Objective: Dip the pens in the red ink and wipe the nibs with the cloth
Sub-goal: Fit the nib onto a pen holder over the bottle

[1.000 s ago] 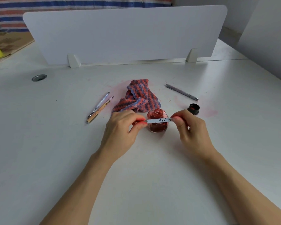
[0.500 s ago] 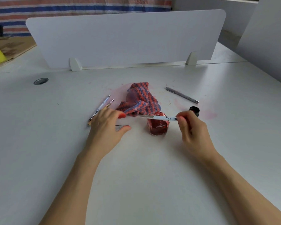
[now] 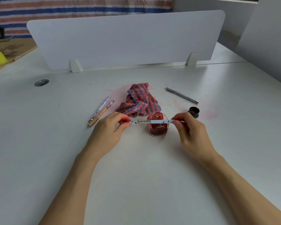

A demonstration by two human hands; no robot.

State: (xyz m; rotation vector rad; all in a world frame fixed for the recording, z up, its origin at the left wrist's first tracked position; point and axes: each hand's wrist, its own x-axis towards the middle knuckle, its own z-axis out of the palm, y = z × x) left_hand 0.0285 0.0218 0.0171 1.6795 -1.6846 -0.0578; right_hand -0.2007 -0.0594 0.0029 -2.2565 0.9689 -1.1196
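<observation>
I see my left hand in the middle of the frame, pinching a small spotted pen cap with its fingertips; my right hand is a bit to the right, pinching the spotted pen by its back end. The pen lies flat in the air, crossing in front of the red ink bottle; its nib points left, toward the cap, and a small gap sits between them. The ink bottle stands open on the white tabletop, between my two hands; its black lid rests just past my right hand. The striped cloth is bunched up just behind the bottle, a little left of it; pink stains show on the tabletop around the cloth and near the lid. Two more pens lie side by side at the left of the cloth; one grey pen lies at the upper right of it, well apart from the others. A white divider board stands across the top of the frame; a round grey hole cover sits at the left.
</observation>
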